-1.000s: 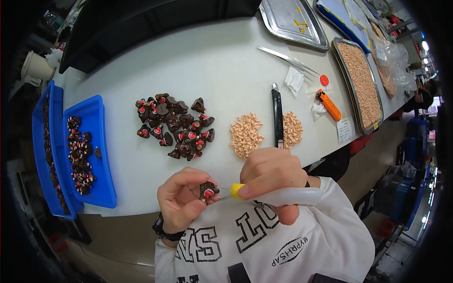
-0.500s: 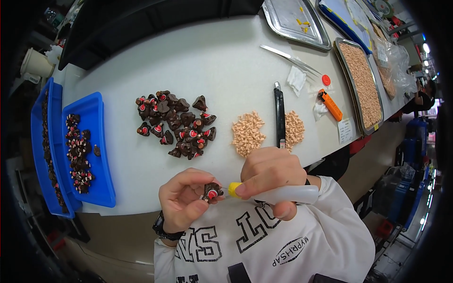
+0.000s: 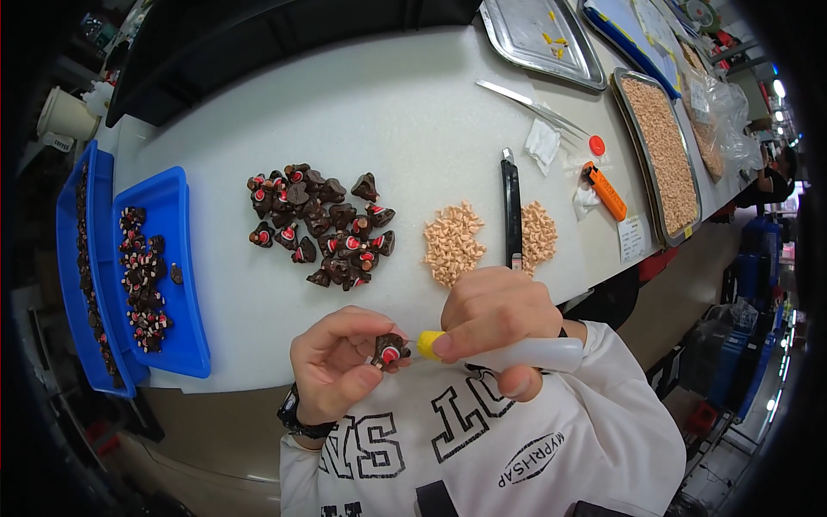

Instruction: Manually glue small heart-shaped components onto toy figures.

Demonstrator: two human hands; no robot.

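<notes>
My left hand pinches a small dark brown figurine with a red and white spot, between thumb and fingers. In my right hand is a white squeeze bottle with a yellow cap, lying sideways; its thin tip points at the figurine. Whether the tip touches it I cannot tell. Beyond my left hand lies a loose pile of similar brown figurines. Just past my right hand are two heaps of small beige pieces, with a black utility knife between them.
At the left stand blue trays holding more brown pieces. Tweezers, a crumpled tissue, a red cap and an orange cutter lie at the right. Farther out are a metal tray of beige pieces and another metal tray.
Both hands stay almost in place. The figurine has shifted very slightly in my left fingers, and the bottle keeps its position beside it.
</notes>
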